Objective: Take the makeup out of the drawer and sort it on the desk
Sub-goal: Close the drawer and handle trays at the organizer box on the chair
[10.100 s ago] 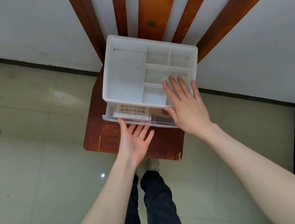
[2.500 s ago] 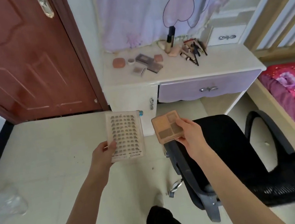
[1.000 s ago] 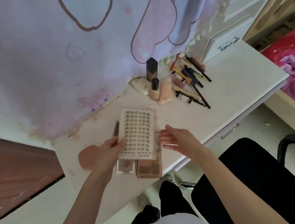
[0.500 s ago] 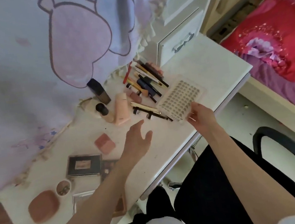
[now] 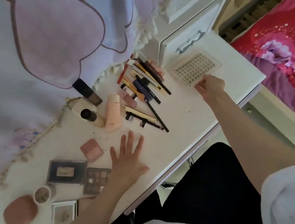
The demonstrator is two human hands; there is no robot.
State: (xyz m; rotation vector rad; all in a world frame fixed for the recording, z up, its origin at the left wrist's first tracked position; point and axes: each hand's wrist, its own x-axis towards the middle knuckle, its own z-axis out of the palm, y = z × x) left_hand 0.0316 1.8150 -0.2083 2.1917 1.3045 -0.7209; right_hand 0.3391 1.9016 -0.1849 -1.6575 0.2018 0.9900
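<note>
On the white desk, my right hand pinches the near corner of a clear tray of false lashes, which lies at the desk's far right. My left hand hovers flat with spread fingers over the desk's front middle and holds nothing. Pencils and brushes lie bunched in the middle, with a gold tube, a pink tube and a foundation bottle. To the left lie a pink blush, a dark palette, an eyeshadow palette and a pink oval compact.
A printed lilac cloth hangs over the back of the desk. A small white drawer unit stands at the back right, just behind the lash tray. A black chair is under the desk edge and a red bed lies to the right.
My right hand has carried the lash tray further right and back, next to the drawer unit. My left hand has spread flat over the desk front.
</note>
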